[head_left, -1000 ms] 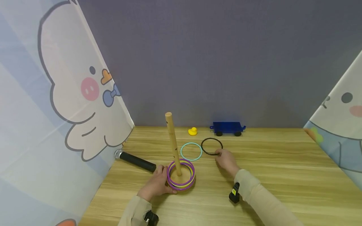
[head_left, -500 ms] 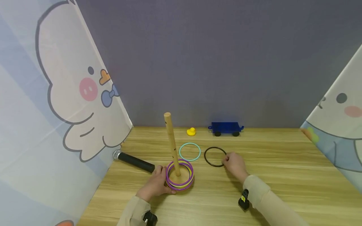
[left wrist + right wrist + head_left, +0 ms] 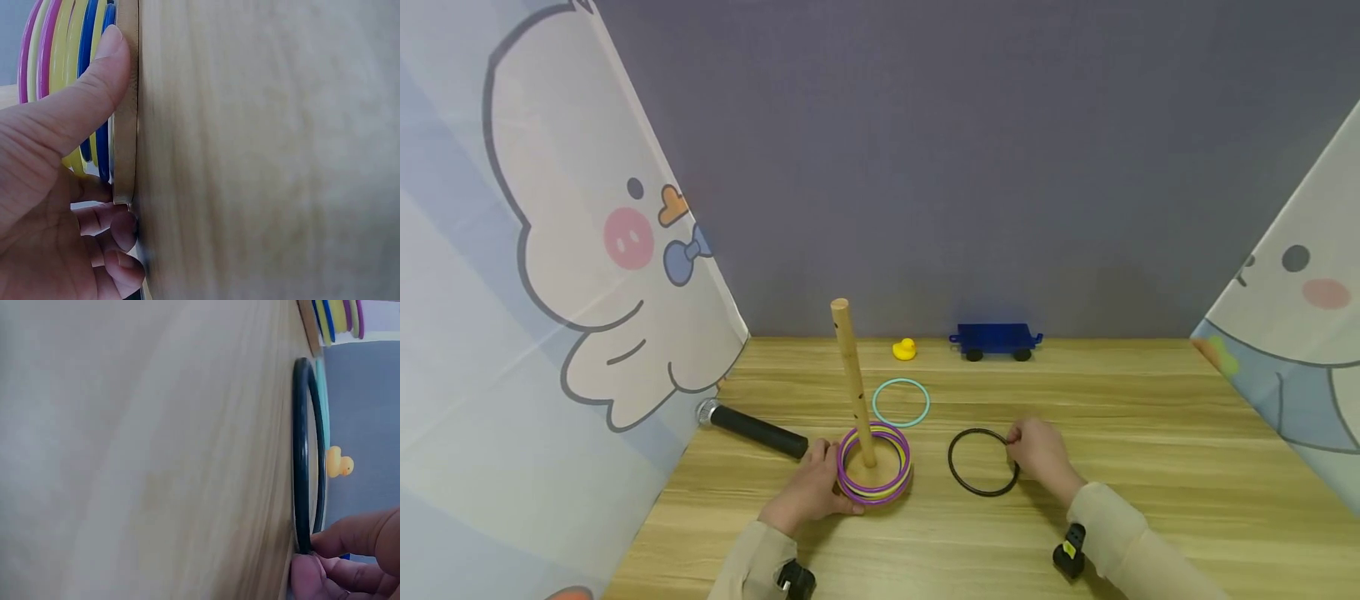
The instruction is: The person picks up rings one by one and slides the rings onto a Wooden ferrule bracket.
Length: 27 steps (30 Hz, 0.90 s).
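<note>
My right hand (image 3: 1041, 454) pinches the right edge of a black ring (image 3: 301, 444) between thumb and fingers. The ring lies nearly flat, close over the tabletop. To its left stands an upright wooden peg (image 3: 852, 379) on a round wooden base (image 3: 127, 144). Stacked purple, yellow and blue rings (image 3: 45, 53) encircle the foot of the peg. My left hand (image 3: 808, 492) grips the base from the left, its thumb over the edge of base and rings, and the other fingers curled at the far side. A light teal ring (image 3: 902, 426) lies on the table behind the peg.
A black microphone (image 3: 758, 430) lies left of the stand, its end close to my left fingers. At the back, near the grey wall (image 3: 925, 167), are a yellow toy duck (image 3: 904, 350) and a blue toy wagon (image 3: 996, 337). Printed cloth panels flank the wooden table (image 3: 1150, 417).
My right hand has drawn the black ring toward me and slightly right, away from the teal ring. My left hand stays on the base. The head view has shifted slightly.
</note>
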Each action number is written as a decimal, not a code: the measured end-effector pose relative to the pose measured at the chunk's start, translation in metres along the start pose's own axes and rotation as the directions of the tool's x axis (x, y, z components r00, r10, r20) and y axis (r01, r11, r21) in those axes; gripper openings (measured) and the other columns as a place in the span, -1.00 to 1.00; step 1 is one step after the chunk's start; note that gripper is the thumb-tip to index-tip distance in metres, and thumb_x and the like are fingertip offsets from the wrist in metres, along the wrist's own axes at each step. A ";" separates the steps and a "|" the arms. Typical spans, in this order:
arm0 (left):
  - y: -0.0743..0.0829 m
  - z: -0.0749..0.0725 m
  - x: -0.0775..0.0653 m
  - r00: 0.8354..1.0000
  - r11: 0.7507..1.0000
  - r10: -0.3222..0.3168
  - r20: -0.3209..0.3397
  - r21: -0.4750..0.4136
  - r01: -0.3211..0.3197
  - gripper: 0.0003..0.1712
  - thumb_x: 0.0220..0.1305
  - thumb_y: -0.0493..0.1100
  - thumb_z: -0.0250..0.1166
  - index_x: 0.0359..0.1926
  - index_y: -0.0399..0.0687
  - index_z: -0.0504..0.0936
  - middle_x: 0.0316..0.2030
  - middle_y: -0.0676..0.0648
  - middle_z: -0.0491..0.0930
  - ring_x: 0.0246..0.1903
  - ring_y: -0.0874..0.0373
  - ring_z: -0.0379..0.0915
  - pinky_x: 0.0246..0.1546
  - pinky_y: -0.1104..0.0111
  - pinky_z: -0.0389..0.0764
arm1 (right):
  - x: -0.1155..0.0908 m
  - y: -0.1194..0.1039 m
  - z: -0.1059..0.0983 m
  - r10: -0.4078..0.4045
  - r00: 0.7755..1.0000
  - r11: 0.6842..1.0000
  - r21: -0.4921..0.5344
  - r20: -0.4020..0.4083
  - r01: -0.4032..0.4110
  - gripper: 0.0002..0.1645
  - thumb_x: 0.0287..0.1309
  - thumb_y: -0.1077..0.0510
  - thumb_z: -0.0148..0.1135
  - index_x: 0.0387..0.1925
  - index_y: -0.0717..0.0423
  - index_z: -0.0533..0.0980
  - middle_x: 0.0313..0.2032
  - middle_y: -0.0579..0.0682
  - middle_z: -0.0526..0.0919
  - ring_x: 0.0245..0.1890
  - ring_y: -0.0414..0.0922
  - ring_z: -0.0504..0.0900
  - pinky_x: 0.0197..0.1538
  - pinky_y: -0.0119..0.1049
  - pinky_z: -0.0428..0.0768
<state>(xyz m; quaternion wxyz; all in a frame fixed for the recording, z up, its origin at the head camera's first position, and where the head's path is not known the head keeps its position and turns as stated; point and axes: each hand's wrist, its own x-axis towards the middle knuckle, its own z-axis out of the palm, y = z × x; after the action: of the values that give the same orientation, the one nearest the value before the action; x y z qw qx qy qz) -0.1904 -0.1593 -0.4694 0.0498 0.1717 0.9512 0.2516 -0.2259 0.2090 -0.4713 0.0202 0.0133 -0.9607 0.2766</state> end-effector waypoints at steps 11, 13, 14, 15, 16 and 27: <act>0.000 0.000 -0.001 1.000 1.000 -0.005 0.002 -0.020 0.005 0.20 -0.29 0.13 0.65 0.25 -0.44 0.27 -0.07 -0.18 0.22 -0.01 -0.19 0.28 0.05 -0.06 0.45 | -0.025 -0.008 0.000 0.139 0.972 0.854 0.475 0.188 -0.214 -0.85 0.12 0.43 0.25 -0.23 0.41 0.56 -0.46 0.09 0.60 -0.58 -0.11 0.56 -0.50 -0.23 0.63; 0.000 0.000 0.000 1.000 1.000 -0.004 0.003 -0.022 0.004 0.21 -0.29 0.13 0.65 0.27 -0.44 0.26 -0.07 -0.18 0.22 -0.02 -0.18 0.28 0.03 -0.05 0.45 | -0.028 -0.010 -0.002 0.137 0.969 0.809 0.541 0.207 -0.230 -0.82 0.15 0.43 0.24 -0.18 0.45 0.54 -0.45 0.13 0.59 -0.57 -0.10 0.55 -0.49 -0.23 0.63; -0.001 0.000 0.000 1.000 1.000 -0.004 0.004 -0.025 0.004 0.21 -0.28 0.13 0.65 0.28 -0.44 0.25 -0.07 -0.17 0.22 -0.03 -0.17 0.28 0.02 -0.05 0.46 | -0.029 -0.011 -0.003 0.128 0.968 0.791 0.567 0.215 -0.231 -0.80 0.17 0.42 0.23 -0.16 0.47 0.52 -0.44 0.15 0.59 -0.57 -0.10 0.55 -0.48 -0.23 0.64; -0.001 0.000 0.000 1.000 1.000 -0.003 0.005 -0.026 0.003 0.22 -0.28 0.13 0.65 0.28 -0.43 0.25 -0.08 -0.17 0.21 -0.04 -0.16 0.27 0.01 -0.05 0.46 | -0.030 -0.012 -0.005 0.117 0.968 0.777 0.587 0.224 -0.230 -0.78 0.18 0.41 0.22 -0.14 0.49 0.51 -0.44 0.16 0.58 -0.56 -0.10 0.54 -0.47 -0.23 0.64; -0.001 0.001 0.000 1.000 1.000 -0.002 0.005 -0.026 0.003 0.22 -0.28 0.13 0.65 0.29 -0.43 0.24 -0.08 -0.16 0.21 -0.06 -0.15 0.27 0.00 -0.04 0.46 | -0.031 -0.013 -0.007 0.105 0.967 0.765 0.603 0.231 -0.227 -0.76 0.19 0.40 0.21 -0.12 0.50 0.50 -0.43 0.15 0.58 -0.55 -0.10 0.55 -0.47 -0.24 0.64; 0.000 0.000 -0.001 1.000 1.000 -0.005 0.008 -0.021 0.005 0.23 -0.26 0.13 0.64 0.30 -0.44 0.23 -0.06 -0.18 0.21 -0.05 -0.17 0.27 0.00 -0.05 0.46 | -0.036 -0.044 -0.023 -0.029 0.962 0.692 0.700 0.272 -0.177 -0.64 0.26 0.29 0.21 -0.01 0.51 0.46 -0.38 0.15 0.59 -0.47 -0.11 0.59 -0.34 -0.18 0.67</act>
<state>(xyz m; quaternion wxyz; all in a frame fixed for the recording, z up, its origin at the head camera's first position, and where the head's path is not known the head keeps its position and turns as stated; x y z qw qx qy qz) -0.1897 -0.1597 -0.4697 0.0563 0.1698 0.9487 0.2608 -0.1874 0.1845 -0.4299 -0.1249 0.0173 -0.7697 0.6258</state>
